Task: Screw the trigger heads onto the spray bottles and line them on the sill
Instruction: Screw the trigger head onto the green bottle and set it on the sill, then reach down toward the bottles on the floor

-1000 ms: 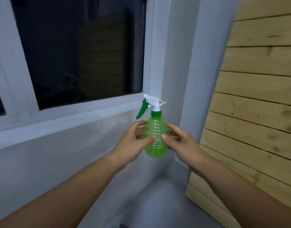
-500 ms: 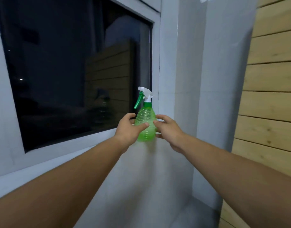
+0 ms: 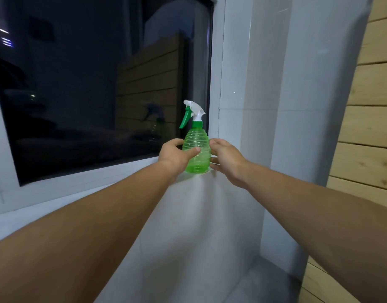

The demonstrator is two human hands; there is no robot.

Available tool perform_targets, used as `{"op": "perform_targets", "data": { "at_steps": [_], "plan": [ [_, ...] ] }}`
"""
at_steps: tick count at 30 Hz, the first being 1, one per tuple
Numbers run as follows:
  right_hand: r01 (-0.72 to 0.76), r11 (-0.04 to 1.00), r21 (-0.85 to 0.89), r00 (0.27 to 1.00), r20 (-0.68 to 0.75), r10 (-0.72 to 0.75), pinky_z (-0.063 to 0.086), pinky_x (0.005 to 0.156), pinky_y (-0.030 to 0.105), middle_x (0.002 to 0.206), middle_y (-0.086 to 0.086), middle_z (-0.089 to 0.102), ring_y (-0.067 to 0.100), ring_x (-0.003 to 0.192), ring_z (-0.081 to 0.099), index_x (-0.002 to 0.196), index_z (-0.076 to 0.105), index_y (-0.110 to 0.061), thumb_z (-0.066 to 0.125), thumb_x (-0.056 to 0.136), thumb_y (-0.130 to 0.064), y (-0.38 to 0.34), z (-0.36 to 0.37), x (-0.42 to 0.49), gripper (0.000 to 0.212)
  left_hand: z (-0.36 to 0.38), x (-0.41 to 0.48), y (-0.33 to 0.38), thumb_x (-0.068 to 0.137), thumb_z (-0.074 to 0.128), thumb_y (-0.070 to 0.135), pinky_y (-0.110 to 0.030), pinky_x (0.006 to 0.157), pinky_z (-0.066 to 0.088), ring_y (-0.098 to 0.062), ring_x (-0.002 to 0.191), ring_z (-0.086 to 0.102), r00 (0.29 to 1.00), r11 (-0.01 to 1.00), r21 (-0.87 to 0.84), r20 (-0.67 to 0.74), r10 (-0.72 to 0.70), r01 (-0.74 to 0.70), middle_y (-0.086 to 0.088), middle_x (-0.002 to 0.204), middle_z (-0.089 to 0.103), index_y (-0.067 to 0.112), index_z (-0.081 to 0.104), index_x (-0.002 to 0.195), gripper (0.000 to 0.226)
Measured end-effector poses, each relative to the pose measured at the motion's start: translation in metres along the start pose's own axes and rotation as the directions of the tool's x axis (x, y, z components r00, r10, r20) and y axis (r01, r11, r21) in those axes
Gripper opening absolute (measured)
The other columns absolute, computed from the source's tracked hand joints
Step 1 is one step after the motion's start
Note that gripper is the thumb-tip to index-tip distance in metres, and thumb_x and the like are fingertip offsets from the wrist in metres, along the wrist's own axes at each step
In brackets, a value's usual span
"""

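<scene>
A clear green ribbed spray bottle (image 3: 198, 143) stands upright at the right end of the white window sill (image 3: 114, 178), close to the corner of the wall. A white trigger head (image 3: 194, 110) with a green lever and green collar sits on its neck, nozzle pointing left. My left hand (image 3: 175, 156) wraps the bottle's left side, thumb across the front. On the bottle's right side rests my right hand (image 3: 226, 159), fingers behind it. The bottle's base appears to touch the sill.
A dark window pane (image 3: 96, 84) rises right behind the sill and mirrors the bottle. The white tiled wall corner (image 3: 242, 106) stands just right of the bottle. Pale wooden planks (image 3: 371, 132) line the far right. A grey floor (image 3: 264, 287) lies below.
Both hands carried the bottle up from below sill height and away from me, to the right end of the sill. The grip on both sides is unchanged.
</scene>
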State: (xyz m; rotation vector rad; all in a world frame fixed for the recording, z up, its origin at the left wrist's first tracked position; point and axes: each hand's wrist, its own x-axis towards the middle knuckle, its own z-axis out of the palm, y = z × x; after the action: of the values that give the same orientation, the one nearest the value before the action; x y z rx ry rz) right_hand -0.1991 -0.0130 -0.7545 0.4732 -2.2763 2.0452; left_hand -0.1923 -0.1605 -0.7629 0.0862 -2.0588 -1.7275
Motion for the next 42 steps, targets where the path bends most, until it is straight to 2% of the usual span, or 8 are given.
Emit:
{"op": "perform_targets", "data": {
  "at_steps": [4,12,18,22,26,32,38,42],
  "plan": [
    [0.018,1.000,0.026,1.000,-0.005,-0.017,0.053,0.077,0.026,0.119,0.004,0.069,0.019,0.093,0.068,0.126,0.058,-0.019,0.045,0.101,-0.030,0.004,0.002,-0.002,0.031,-0.001,0.000,-0.004,0.065,0.088,0.031,-0.054,0.092,0.059,-0.037,0.096,0.075,1.000,1.000,-0.022,-0.002,-0.011,0.011,-0.015,0.104,0.078,0.011,0.071,0.117,0.058],
    [0.049,0.997,-0.059,0.998,-0.044,-0.052,0.048,0.105,0.040,0.114,-0.005,0.062,0.014,0.101,0.062,0.132,0.053,-0.027,0.057,0.094,-0.042,0.013,0.004,0.001,0.041,-0.002,-0.010,0.004,0.077,0.086,0.032,-0.043,0.108,0.049,-0.030,0.121,0.064,1.000,0.998,0.059,-0.002,-0.006,0.007,-0.010,0.136,0.064,0.012,0.051,0.146,0.080],
    [0.023,0.997,-0.077,0.992,-0.123,-0.032,0.050,0.103,0.043,0.125,0.002,0.059,0.022,0.109,0.062,0.135,0.052,-0.023,0.061,0.090,-0.045,0.016,-0.012,-0.020,0.050,-0.014,-0.032,0.013,0.079,0.084,0.036,-0.039,0.109,0.045,-0.031,0.127,0.058,0.998,0.991,0.136,-0.055,-0.009,0.017,-0.011,0.142,0.058,0.011,0.050,0.144,0.077],
    [0.012,0.999,-0.037,0.984,-0.175,-0.018,0.057,0.091,0.040,0.113,0.005,0.061,0.019,0.095,0.063,0.117,0.060,-0.016,0.057,0.095,-0.033,0.018,-0.032,-0.063,0.028,-0.020,-0.071,0.028,0.079,0.083,0.036,-0.045,0.092,0.058,-0.026,0.097,0.068,0.998,0.995,0.098,-0.055,0.030,-0.024,-0.007,0.108,0.066,0.015,0.058,0.118,0.051],
    [-0.021,0.999,-0.037,0.970,-0.242,0.012,0.058,0.070,0.034,0.103,0.009,0.066,0.020,0.083,0.064,0.109,0.061,-0.011,0.054,0.098,-0.026,0.035,-0.057,-0.125,0.020,-0.007,-0.133,0.023,0.084,0.081,0.028,-0.030,0.056,0.055,-0.017,0.065,0.060,0.992,1.000,0.024,0.125,0.015,-0.018,-0.007,0.079,0.058,0.012,0.062,0.097,0.028],
    [-0.218,0.973,-0.072,0.942,-0.278,0.190,0.050,0.061,0.027,0.091,0.012,0.067,0.019,0.071,0.061,0.105,0.064,0.004,0.058,0.096,-0.021,0.108,-0.100,-0.227,0.028,0.043,-0.226,-0.044,0.087,0.077,0.024,-0.032,0.066,0.053,-0.019,0.071,0.065,0.889,0.975,0.075,0.402,-0.220,0.208,-0.005,0.080,0.064,0.013,0.062,0.094,0.020],
    [-0.420,0.897,-0.140,0.892,-0.248,0.379,0.054,0.064,0.028,0.092,0.008,0.071,0.016,0.073,0.067,0.092,0.068,-0.010,0.065,0.091,-0.030,0.196,-0.125,-0.302,0.020,0.092,-0.301,-0.139,0.085,0.079,0.034,-0.036,0.080,0.054,-0.022,0.086,0.065,0.738,0.880,0.266,0.480,-0.474,0.393,-0.009,0.097,0.066,0.009,0.061,0.115,0.044],
    [-0.558,0.816,-0.150,0.819,-0.256,0.513,0.057,0.072,0.034,0.091,0.007,0.071,0.018,0.074,0.066,0.093,0.067,-0.011,0.065,0.090,-0.033,0.256,-0.135,-0.333,0.022,0.113,-0.343,-0.201,0.081,0.081,0.040,-0.027,0.071,0.049,-0.019,0.082,0.062,0.623,0.787,0.373,0.481,-0.617,0.492,-0.010,0.098,0.063,0.010,0.057,0.117,0.052]
  ]
}}
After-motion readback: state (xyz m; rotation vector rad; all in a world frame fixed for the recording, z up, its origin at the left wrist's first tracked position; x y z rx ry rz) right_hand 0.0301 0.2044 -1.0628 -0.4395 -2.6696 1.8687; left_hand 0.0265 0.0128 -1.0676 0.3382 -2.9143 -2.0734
